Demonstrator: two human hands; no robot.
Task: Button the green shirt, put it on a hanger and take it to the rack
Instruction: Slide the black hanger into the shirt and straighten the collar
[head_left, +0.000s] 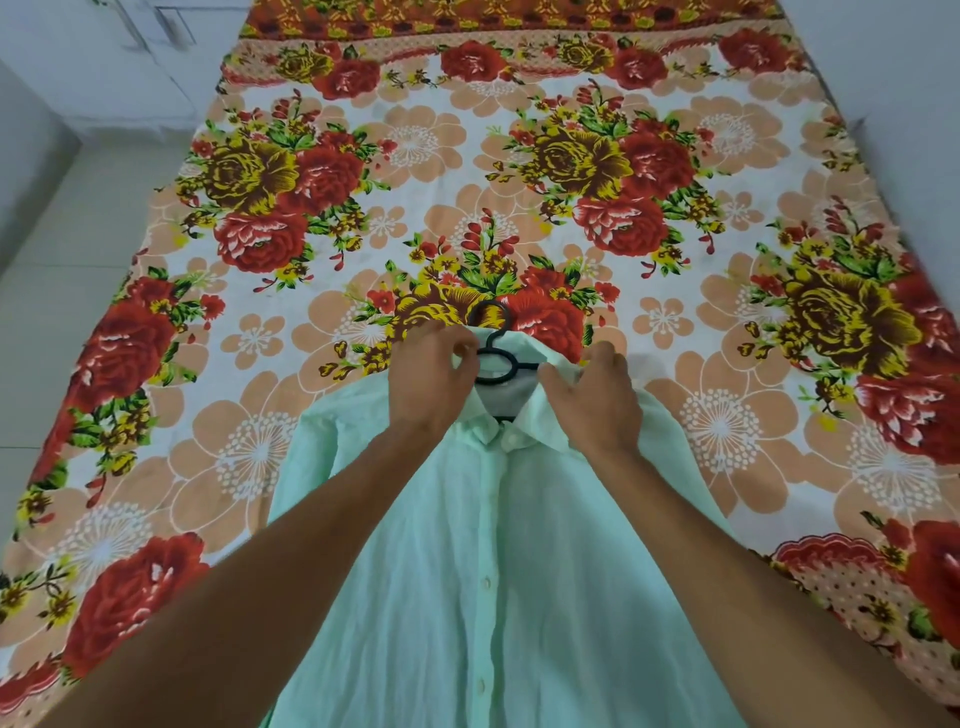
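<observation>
Two bare forearms are picked up now, running in from the lower left and lower right of the frame. The left hand (434, 376) and right hand (600, 397) are seen uncovered, mid-frame.

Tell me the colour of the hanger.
The hanger is black; the head view shows it best.

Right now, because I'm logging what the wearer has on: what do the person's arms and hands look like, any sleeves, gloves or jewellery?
Both arms are bare: no sleeve shows on the left forearm or the right forearm down to the frame's lower edge. The left hand and the right hand wear no gloves. No watch, bracelet or ring shows on the visible parts.
</observation>
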